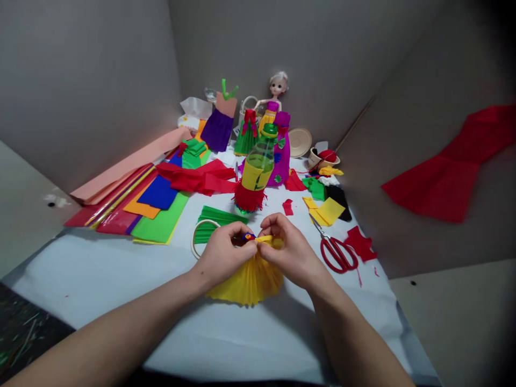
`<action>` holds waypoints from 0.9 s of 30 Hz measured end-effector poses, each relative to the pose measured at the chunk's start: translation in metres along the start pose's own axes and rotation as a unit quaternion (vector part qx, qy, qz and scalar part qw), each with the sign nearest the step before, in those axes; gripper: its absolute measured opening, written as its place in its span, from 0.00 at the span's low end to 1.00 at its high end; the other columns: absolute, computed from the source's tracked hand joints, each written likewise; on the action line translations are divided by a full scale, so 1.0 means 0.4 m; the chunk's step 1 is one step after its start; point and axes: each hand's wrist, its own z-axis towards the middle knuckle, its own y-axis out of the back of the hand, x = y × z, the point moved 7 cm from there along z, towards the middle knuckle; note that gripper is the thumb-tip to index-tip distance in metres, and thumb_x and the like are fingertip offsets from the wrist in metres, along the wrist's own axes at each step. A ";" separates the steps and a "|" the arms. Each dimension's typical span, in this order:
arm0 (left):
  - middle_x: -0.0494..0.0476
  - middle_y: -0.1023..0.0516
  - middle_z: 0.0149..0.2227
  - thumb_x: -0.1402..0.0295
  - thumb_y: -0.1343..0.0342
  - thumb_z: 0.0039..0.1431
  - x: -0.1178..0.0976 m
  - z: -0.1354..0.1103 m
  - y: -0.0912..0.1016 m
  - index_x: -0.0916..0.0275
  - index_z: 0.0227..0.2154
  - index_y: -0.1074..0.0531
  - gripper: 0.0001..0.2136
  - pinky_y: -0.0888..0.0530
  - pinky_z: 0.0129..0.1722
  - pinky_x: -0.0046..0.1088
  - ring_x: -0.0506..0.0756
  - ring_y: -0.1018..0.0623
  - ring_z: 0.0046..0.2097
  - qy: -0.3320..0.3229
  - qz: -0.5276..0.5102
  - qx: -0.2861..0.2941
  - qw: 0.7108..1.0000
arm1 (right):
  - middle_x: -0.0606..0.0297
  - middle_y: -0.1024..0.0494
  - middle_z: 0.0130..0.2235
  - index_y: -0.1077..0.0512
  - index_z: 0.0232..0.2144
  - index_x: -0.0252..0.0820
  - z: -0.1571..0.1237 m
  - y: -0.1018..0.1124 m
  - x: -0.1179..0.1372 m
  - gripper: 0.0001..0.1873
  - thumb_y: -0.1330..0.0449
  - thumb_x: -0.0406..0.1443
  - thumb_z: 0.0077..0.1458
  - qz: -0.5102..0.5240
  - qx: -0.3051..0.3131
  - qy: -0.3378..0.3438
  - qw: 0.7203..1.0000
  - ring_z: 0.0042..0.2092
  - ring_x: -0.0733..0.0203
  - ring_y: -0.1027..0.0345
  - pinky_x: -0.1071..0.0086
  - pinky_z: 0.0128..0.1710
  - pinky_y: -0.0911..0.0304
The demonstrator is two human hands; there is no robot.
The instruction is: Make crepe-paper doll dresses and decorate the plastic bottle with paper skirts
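Both hands meet over a pleated yellow paper skirt (248, 282) fanned out on the white table (121, 274). My left hand (223, 255) pinches its gathered top, where a small blue and red bit (249, 236) sits. My right hand (290, 250) pinches the same top edge from the other side, fingers closed on the yellow paper. Just behind them stands a green plastic bottle (260, 166) wrapped in a yellow band with a red fringed paper skirt.
Red scissors (338, 253) lie right of my hands. A tape roll (198, 236) and green pleated paper (217, 217) lie to the left. Coloured paper sheets (157, 204), paper dresses (218, 126), a doll (276, 91), a bowl (324, 157) and yellow scraps (326, 210) crowd the back.
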 end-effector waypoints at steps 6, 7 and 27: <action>0.49 0.28 0.26 0.70 0.45 0.45 0.007 0.004 0.002 0.63 0.26 0.30 0.04 0.33 0.32 0.26 0.52 0.28 0.31 0.009 -0.010 -0.001 1.000 | 0.69 0.28 0.34 0.38 0.39 0.45 -0.004 0.002 -0.009 0.15 0.42 0.32 0.46 -0.009 0.006 0.000 1.000 0.34 0.64 0.32 0.69 0.35 0.38; 0.49 0.28 0.26 0.70 0.45 0.45 0.008 0.005 0.002 0.63 0.27 0.30 0.04 0.33 0.32 0.26 0.52 0.28 0.31 0.011 -0.014 0.000 1.000 | 0.69 0.28 0.34 0.38 0.39 0.45 -0.004 0.003 -0.010 0.15 0.42 0.32 0.46 -0.008 0.009 0.001 1.000 0.35 0.64 0.32 0.69 0.35 0.38; 0.52 0.26 0.35 0.73 0.44 0.47 0.004 0.004 -0.004 0.62 0.36 0.31 0.11 0.28 0.38 0.27 0.52 0.25 0.37 -0.015 -0.038 0.016 0.999 | 0.68 0.26 0.34 0.37 0.40 0.44 -0.008 0.005 0.012 0.16 0.43 0.33 0.46 -0.076 0.001 0.005 0.997 0.35 0.62 0.32 0.67 0.37 0.37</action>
